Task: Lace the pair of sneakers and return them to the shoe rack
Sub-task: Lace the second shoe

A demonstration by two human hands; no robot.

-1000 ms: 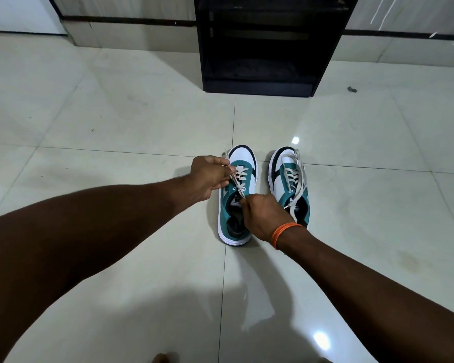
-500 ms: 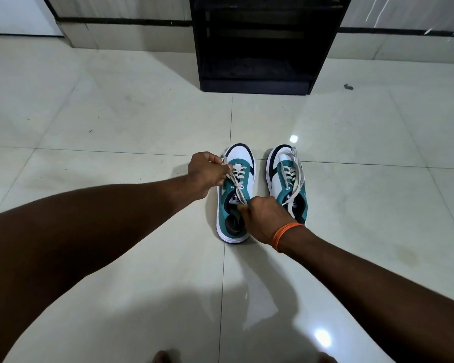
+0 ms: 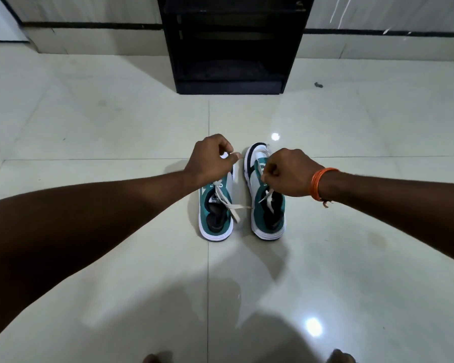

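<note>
Two teal, white and black sneakers stand side by side on the floor, toes pointing away from me. The left sneaker (image 3: 215, 213) has its white lace (image 3: 233, 209) lying loose across the opening and onto the floor. My left hand (image 3: 210, 161) hovers over its toe, thumb and fingers pinched on a bit of white lace. Over the tongue of the right sneaker (image 3: 269, 218) is my right hand (image 3: 286, 174), with an orange band on its wrist, closed on that shoe's lace. The black shoe rack (image 3: 231, 48) stands straight ahead against the wall.
The floor (image 3: 116, 127) is glossy pale tile with bright light reflections. A small dark speck (image 3: 318, 85) lies to the right of the rack. My toes (image 3: 155, 358) show at the bottom edge. The wall runs along the back.
My right hand left the left sneaker and moved over the right one, taking its lace. My left hand shifted up over the left toe. The left sneaker's lace now lies loose.
</note>
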